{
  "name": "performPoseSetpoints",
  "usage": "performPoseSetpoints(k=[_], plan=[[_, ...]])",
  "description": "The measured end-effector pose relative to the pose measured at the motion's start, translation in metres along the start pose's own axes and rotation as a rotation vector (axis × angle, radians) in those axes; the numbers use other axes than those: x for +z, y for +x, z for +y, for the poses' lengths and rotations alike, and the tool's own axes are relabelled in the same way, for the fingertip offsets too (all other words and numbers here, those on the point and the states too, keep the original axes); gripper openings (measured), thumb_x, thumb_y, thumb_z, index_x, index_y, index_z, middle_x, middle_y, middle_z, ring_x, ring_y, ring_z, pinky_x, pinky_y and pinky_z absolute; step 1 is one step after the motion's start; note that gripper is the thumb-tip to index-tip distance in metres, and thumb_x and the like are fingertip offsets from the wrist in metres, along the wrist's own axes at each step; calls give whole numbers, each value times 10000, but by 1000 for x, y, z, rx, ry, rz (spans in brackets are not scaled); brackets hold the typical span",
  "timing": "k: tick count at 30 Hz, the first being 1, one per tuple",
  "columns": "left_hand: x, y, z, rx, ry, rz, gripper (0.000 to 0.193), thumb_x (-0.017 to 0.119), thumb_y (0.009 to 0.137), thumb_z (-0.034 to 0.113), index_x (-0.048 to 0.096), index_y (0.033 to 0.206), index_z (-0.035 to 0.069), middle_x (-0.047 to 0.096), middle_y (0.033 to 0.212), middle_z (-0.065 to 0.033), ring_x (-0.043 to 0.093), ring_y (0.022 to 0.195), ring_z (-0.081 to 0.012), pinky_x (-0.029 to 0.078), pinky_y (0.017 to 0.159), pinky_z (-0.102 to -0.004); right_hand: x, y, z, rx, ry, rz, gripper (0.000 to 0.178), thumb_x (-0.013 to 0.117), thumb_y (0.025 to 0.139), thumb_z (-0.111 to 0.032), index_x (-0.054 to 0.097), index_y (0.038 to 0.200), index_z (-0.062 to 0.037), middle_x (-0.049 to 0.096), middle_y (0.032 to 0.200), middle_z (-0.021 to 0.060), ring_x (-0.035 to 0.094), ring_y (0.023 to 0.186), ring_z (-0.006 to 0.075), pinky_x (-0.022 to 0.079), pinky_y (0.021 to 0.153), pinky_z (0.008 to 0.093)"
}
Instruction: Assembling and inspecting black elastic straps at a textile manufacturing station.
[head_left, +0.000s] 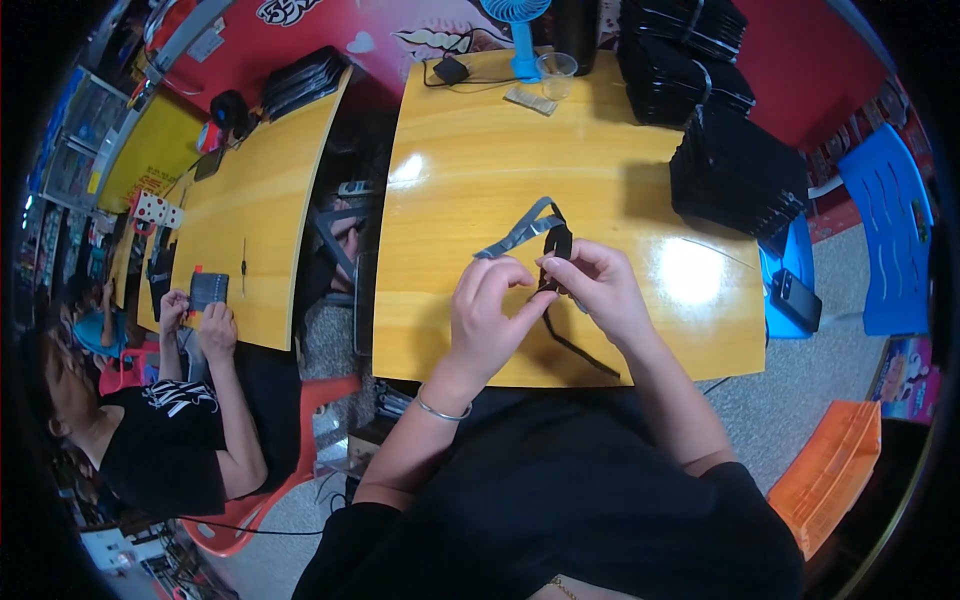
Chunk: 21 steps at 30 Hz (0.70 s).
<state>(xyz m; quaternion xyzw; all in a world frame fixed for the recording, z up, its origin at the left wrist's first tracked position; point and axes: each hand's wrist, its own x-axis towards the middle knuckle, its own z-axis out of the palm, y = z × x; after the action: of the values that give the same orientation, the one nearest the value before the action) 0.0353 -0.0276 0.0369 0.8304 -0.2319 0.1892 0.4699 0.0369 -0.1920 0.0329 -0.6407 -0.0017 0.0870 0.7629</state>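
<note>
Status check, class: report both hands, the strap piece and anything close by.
Left hand and right hand both pinching black strap. Grey strip attached, over table. Nothing between hands.

the yellow wooden table point(470, 170) is smooth and glossy, with glare patches toward three and eleven o'clock. the thin black strap point(557, 243), pinched at centre, looks matt, like cloth or rubber; its flat grey strip point(515, 235) has a dull sheen. the black stacked trays point(735, 170) at one o'clock look like semi-gloss plastic.
</note>
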Motion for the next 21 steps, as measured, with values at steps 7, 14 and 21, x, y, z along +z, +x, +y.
performPoseSetpoints(k=[7, 14, 21], plan=[[3, 12, 11, 303, 145, -73, 302, 749, 668, 71, 676, 961, 73, 575, 842, -49, 561, 753, -219, 463, 662, -318, 0, 1, 13, 13, 153, 10, 152, 647, 884, -162, 655, 798, -37, 602, 691, -19, 500, 624, 32, 374, 539, 185], [3, 14, 0, 540, 159, -113, 207, 685, 683, 73, 698, 888, 93, 601, 873, -40, 588, 787, -208, 482, 650, -322, -8, 1, 11, 114, 198, -93, 215, 604, 918, -235, 654, 805, -59, 583, 699, -25, 506, 617, 44, 388, 545, 188], [5, 11, -8, 570, -28, -128, 121, 665, 699, 43, 633, 814, 23, 658, 902, -99, 645, 899, -273, 518, 730, -362, -5, 8, 16, 304, 487, -49, 170, 576, 932, -265, 624, 912, -103, 605, 740, -23, 485, 560, 31, 380, 482, 190]])
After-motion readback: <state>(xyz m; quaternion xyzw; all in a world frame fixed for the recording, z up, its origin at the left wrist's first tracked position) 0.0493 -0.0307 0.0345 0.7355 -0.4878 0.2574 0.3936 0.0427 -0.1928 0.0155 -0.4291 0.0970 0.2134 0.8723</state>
